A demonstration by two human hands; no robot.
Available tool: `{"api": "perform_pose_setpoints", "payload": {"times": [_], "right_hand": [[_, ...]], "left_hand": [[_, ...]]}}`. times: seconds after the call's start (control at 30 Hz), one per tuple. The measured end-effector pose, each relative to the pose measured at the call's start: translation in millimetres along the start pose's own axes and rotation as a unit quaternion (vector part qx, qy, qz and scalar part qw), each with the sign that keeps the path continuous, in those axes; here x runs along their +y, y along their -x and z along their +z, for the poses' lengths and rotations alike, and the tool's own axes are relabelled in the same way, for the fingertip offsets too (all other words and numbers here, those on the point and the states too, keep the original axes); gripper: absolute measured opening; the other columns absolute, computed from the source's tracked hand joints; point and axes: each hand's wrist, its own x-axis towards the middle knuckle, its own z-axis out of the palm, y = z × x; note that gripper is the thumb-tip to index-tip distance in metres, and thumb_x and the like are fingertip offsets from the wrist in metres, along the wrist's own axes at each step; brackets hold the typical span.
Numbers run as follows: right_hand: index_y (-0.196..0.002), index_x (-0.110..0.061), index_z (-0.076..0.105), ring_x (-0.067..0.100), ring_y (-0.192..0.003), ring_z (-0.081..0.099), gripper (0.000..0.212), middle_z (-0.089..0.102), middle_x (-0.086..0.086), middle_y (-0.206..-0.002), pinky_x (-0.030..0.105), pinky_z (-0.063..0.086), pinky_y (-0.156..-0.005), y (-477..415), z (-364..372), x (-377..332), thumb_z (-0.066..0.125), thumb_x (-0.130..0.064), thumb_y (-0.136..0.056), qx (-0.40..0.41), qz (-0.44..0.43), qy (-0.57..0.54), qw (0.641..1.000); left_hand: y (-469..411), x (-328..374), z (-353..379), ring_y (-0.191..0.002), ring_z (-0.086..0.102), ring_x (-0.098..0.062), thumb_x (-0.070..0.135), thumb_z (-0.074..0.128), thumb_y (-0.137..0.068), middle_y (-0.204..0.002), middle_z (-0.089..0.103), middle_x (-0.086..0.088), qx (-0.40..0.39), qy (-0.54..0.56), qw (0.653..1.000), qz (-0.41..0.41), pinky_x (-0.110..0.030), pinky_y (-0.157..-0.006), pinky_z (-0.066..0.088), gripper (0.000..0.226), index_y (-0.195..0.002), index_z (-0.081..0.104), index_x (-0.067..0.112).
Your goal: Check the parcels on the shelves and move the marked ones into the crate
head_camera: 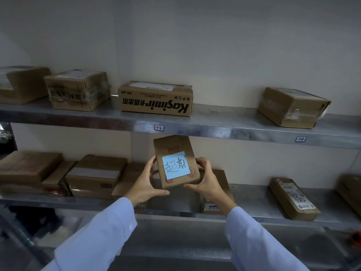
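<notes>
what's in hand: small brown cardboard parcel [174, 144], held up in the air in front of the gap between the two shelves, flat face toward the camera, top leaning a bit left.
the mark: blue square sticky note [176, 165] stuck on that face with dark handwriting, so I'd call this a marked one and it goes.
left hand: left hand [145, 182] grips the parcel's left edge, fingers up the side, thumb curled under the bottom corner.
right hand: right hand [207, 180] grips the right edge, fingers wrapped round it, thumb along the bottom.
crate: not in view, can't tell which way it sits.
doing it well: pull straight back toward the body first so the top corner doesn't clip the lip of the grey metal upper shelf [214, 122] just above. Hold by the edges and keep thumbs off the note, since it looks lightly stuck and could peel.
watch out: other boxes sit right behind on the grey metal lower shelf [254, 198], so don't drag them along.
left to check: wide brown carton printed Kasimir [156, 98] up top, long flat brown parcel [294, 198] lower right. No blue note showing on either from here.
</notes>
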Motion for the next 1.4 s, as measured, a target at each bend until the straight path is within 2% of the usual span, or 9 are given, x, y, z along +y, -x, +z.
{"api": "perform_pose_setpoints", "payload": {"times": [0.13,0.27,0.4,0.57,0.7,0.87,1.1,1.27,1.4], "right_hand": [[-0.146,-0.033,0.021,0.009,-0.132,0.043,0.108,0.039,-0.01,-0.147,0.033,0.045,-0.107,-0.5,2.6,-2.3,0.091,-0.018,-0.066,0.008,-0.016,0.006,1.0],[-0.141,-0.039,0.023,0.012,-0.138,0.036,0.102,0.034,-0.005,-0.152,0.034,0.039,-0.111,-1.0,2.1,-2.9,0.09,-0.018,-0.067,0.013,-0.033,0.025,0.999],[-0.144,-0.037,0.026,0.008,-0.135,0.04,0.1,0.04,-0.01,-0.148,0.036,0.042,-0.11,-1.2,-2.5,2.2,0.09,-0.022,-0.068,0.016,-0.02,0.019,0.999],[-0.141,-0.037,0.033,0.002,-0.125,0.05,0.092,0.05,-0.019,-0.136,0.024,0.049,-0.1,10.5,-23.4,13.3,0.089,-0.032,-0.068,0.034,0.0,-0.022,0.999],[-0.144,-0.029,0.036,-0.002,-0.12,0.054,0.095,0.053,-0.016,-0.135,0.025,0.05,-0.098,33.1,-48.4,27.1,0.091,-0.026,-0.067,0.094,0.023,-0.038,0.995],[-0.143,-0.036,0.035,0.001,-0.124,0.049,0.093,0.048,-0.017,-0.14,0.021,0.051,-0.093,87.1,-88.9,46.1,0.09,-0.027,-0.068,0.179,0.07,-0.029,0.981],[-0.139,-0.049,0.035,0.005,-0.126,0.05,0.09,0.047,-0.026,-0.137,0.042,0.05,-0.102,209.3,-141.1,68.3,0.089,-0.041,-0.067,0.299,0.129,-0.032,0.945],[-0.137,-0.047,0.039,-0.002,-0.12,0.051,0.071,0.049,-0.026,-0.132,0.03,0.051,-0.097,317.5,-164.8,68.7,0.079,-0.044,-0.078,0.387,0.16,-0.059,0.906],[-0.137,-0.048,0.038,0.01,-0.13,0.048,0.065,0.047,-0.013,-0.142,0.035,0.046,-0.104,419.9,-180.1,69.2,0.074,-0.049,-0.083,0.441,0.194,-0.077,0.873]], "left_hand": [[-0.4,-1.6,1.6,-0.144,0.024,-0.018,0.009,0.087,-0.07,-0.147,0.026,0.021,0.053,0.014,0.998,0.028,-0.042,-0.113,0.029,0.107,-0.14,0.017,0.05],[-3.3,-3.2,1.9,-0.139,0.025,-0.009,0.011,0.087,-0.069,-0.138,0.027,0.029,0.061,0.008,0.997,0.041,-0.044,-0.113,0.03,0.107,-0.138,0.018,0.055],[-9.1,-0.8,4.8,-0.141,0.025,-0.012,0.016,0.087,-0.071,-0.154,0.026,0.016,0.064,-0.02,0.997,0.043,-0.044,-0.112,0.031,0.105,-0.141,0.016,0.052],[-21.7,7.6,21.8,-0.135,0.028,-0.011,0.018,0.083,-0.076,-0.156,0.027,0.009,0.04,-0.019,0.997,0.061,-0.042,-0.11,0.034,0.094,-0.138,0.019,0.047],[-37.3,14.9,51.9,-0.128,0.027,-0.003,0.02,0.082,-0.078,-0.149,0.03,0.016,-0.019,-0.009,0.996,0.084,-0.039,-0.108,0.033,0.09,-0.136,0.02,0.048],[-51.1,29.5,112.2,-0.127,0.036,-0.002,0.018,0.085,-0.074,-0.134,0.035,0.032,-0.13,0.013,0.986,0.107,-0.035,-0.104,0.038,0.092,-0.135,0.025,0.051],[-17.3,58.6,222.2,-0.136,0.038,-0.009,0.026,0.09,-0.066,-0.147,0.04,0.016,-0.263,0.04,0.954,0.14,-0.044,-0.108,0.041,0.103,-0.145,0.027,0.045],[40.5,85.7,301.8,-0.114,0.047,0.018,0.012,0.086,-0.069,-0.134,0.042,0.029,-0.363,0.067,0.915,0.162,-0.018,-0.091,0.049,0.101,-0.148,0.027,0.033],[110.0,105.1,364.6,-0.123,0.045,0.007,0.013,0.086,-0.069,-0.147,0.04,0.013,-0.421,0.08,0.885,0.18,-0.017,-0.089,0.048,0.1,-0.149,0.028,0.028]]}}
